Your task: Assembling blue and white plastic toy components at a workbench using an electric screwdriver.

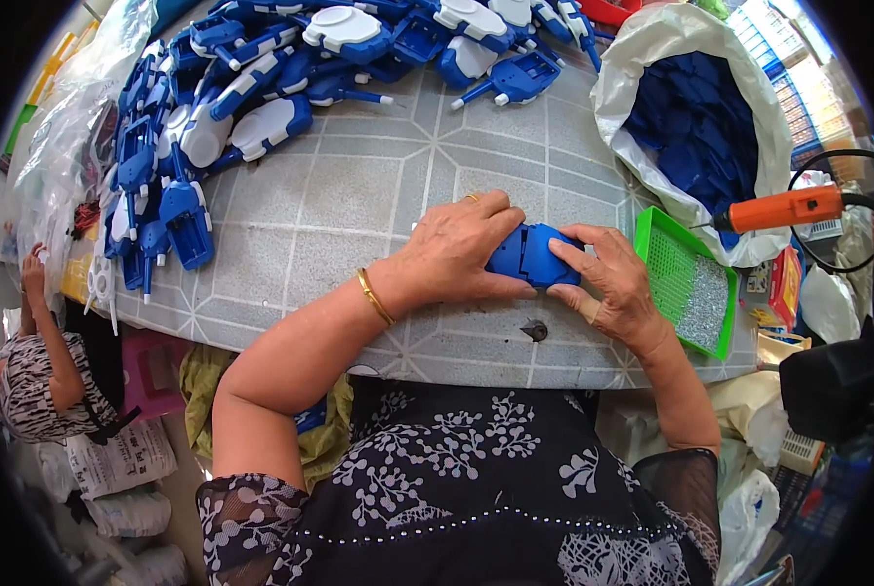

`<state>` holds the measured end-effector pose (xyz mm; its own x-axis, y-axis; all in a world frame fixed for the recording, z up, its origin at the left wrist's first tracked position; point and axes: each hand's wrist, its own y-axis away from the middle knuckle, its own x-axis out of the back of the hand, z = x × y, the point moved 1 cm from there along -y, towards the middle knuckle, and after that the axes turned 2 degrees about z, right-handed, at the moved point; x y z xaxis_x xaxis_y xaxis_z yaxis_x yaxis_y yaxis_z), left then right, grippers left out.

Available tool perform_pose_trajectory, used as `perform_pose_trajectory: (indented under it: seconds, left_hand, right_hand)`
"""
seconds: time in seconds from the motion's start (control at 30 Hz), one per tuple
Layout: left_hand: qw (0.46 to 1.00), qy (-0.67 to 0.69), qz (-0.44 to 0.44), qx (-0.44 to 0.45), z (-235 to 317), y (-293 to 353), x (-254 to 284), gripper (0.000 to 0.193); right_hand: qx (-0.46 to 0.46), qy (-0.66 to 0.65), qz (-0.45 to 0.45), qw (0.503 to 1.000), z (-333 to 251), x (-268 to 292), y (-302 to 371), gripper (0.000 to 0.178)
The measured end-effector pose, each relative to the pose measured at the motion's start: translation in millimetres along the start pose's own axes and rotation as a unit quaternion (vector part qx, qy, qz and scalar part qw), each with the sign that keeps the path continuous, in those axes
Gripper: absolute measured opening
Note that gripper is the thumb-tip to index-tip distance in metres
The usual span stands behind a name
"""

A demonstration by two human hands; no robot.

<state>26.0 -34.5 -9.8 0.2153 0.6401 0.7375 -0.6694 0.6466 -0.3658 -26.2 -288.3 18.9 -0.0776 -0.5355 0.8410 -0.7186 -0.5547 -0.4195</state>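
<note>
In the middle of the table, a blue plastic casing (530, 256) lies between my two hands, with a gap or seam running across it. My left hand (461, 246) wraps its left end, thumb along the near side and fingers over the far side. My right hand (608, 278) grips the right end, fingers pressing on top and thumb at the near edge. Its underside is hidden. Close to my right hand stands a green tray (644, 234) with many small silvery screws (703, 303). A small dark cone-shaped piece (535, 330) sits on the table just below the casing.
Blue and white plastic toy-like units (344, 31) are heaped along the far and left side. A white sack (608, 103) of flat blue pieces (691, 127) stands far right. An orange electric screwdriver (784, 208) hangs over the tray's right. Another person (41, 381) is at the left.
</note>
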Motion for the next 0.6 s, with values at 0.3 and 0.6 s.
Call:
perform_pose_trajectory:
  seconds: [0.3, 0.6]
  left_hand:
    - [1.000, 0.006, -0.011, 0.028, 3.1, 0.8, 0.8, 0.066]
    - [1.000, 0.008, -0.007, 0.007, 2.3, -1.4, -1.0, 0.068]
  right_hand:
    - [0.012, 0.026, -0.043, 0.999, 2.6, 5.7, -4.4, 0.058]
    - [0.044, 0.028, -0.051, 0.997, 8.4, -1.3, -9.3, 0.059]
